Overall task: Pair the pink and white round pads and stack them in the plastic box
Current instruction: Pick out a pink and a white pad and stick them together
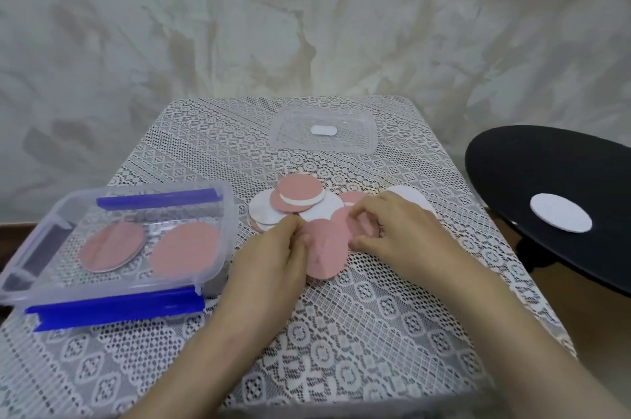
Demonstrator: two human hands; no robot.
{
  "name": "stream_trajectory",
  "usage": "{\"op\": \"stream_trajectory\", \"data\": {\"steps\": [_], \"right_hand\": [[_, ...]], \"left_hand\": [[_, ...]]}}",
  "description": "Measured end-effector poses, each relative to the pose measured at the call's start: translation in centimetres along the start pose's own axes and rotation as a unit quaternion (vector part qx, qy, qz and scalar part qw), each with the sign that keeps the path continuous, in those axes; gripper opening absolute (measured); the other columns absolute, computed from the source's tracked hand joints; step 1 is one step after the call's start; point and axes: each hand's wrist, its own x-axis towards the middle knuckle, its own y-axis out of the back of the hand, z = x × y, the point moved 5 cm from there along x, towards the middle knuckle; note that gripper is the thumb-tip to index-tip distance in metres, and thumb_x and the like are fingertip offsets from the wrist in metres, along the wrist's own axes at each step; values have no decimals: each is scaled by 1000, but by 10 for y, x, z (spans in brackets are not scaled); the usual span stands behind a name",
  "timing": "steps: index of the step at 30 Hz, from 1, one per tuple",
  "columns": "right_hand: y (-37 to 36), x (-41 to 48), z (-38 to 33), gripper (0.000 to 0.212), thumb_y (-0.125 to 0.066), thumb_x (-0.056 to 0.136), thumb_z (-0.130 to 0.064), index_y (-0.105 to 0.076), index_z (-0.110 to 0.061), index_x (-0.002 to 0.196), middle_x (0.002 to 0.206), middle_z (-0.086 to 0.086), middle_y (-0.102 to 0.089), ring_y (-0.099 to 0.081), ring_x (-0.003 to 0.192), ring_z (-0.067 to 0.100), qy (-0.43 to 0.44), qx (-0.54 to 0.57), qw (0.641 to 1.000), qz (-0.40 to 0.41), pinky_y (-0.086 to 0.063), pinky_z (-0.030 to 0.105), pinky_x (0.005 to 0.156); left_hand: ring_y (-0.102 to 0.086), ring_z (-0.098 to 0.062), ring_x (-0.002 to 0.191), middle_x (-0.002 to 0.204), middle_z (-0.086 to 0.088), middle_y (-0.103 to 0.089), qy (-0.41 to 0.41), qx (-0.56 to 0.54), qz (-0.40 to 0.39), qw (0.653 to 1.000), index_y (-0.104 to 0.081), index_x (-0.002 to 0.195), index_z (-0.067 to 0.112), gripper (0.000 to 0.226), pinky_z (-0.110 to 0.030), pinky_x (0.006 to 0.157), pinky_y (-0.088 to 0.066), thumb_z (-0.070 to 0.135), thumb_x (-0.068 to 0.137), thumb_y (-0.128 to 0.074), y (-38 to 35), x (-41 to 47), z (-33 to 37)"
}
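Observation:
A heap of pink and white round pads (300,201) lies in the middle of the lace-covered table. My left hand (273,258) pinches the left edge of a pink pad (327,254) at the heap's front. My right hand (399,227) has curled fingers on another pink pad (367,229) just right of it. The clear plastic box (34,248) with blue clips stands at the left. Inside it lie two pink-topped pads (114,246), side by side.
The box's clear lid (362,142) lies upside down at the far middle of the table. A black round stool (512,166) stands to the right with one white pad (560,218) on it. A pale wall rises behind the table.

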Motion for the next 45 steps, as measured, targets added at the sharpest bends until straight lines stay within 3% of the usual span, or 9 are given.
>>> {"op": "stream_trajectory", "data": {"steps": [5,10,13,15,18,26,32,37,45], "right_hand": [[-4,-11,5,67,-73,87,-46,-40,-38,145,125,-6,-46,-58,107,21,-56,38,998,18,-49,39,87],[1,-18,16,9,-63,97,-35,-60,-26,100,104,-6,-59,-61,91,19,-54,82,991,88,-48,36,76],[1,-17,21,14,-57,100,-31,-64,-23,92,90,-5,-66,-66,83,20,-31,243,966,85,-57,46,77],[6,-17,18,17,-56,102,-23,-65,-13,92,74,-4,-63,-59,64,11,-15,325,942,84,-53,35,65],[4,-18,10,16,-58,102,-17,-66,-12,90,65,2,-58,-54,53,8,9,329,944,27,-48,23,55],[-19,-3,-5,4,-71,94,-20,-73,-17,95,70,9,-65,-61,60,24,27,355,934,-41,-54,35,57],[-13,11,-1,18,-61,99,-31,-74,-23,90,66,-11,-66,-58,58,1,8,259,966,10,-48,28,65],[-12,23,-2,29,-63,93,-50,-68,-32,115,87,-13,-61,-61,90,16,-28,96,993,67,-48,34,78],[-18,38,-11,34,-67,88,-55,-64,-24,100,99,-5,-64,-61,90,23,-49,15,996,74,-52,39,77]], "left_hand": [[-59,-7,74,77,9,-64,12,10,13,1000,-53,88,29,18,-40,73,-53,33,103,-45,6,-12,7],[-64,-17,75,77,2,-68,31,-19,14,999,-59,92,27,16,-48,72,-54,30,100,-45,9,-18,6],[-63,-15,66,71,6,-67,36,-44,13,998,-61,100,31,15,-41,63,-53,28,101,-46,9,-19,3],[-60,-12,57,63,7,-63,30,-56,13,998,-61,104,34,17,-37,55,-50,28,103,-45,8,-18,0],[-55,-7,45,57,3,-62,36,-109,-3,993,-62,107,36,22,-30,46,-46,27,105,-42,5,-15,-3],[-59,-20,47,60,-4,-65,36,-213,-58,975,-64,106,36,15,-36,50,-49,33,102,-51,-8,-6,-2],[-51,-5,43,56,5,-57,42,-185,-49,981,-62,109,35,20,-22,41,-41,21,103,-49,-5,-3,-7],[-47,2,45,54,23,-58,38,-158,-38,986,-62,116,33,21,-12,45,-36,22,104,-48,-4,-2,-11],[-54,2,51,60,12,-56,46,-162,-20,986,-62,107,36,19,-11,49,-42,25,104,-47,0,-3,-13]]}}
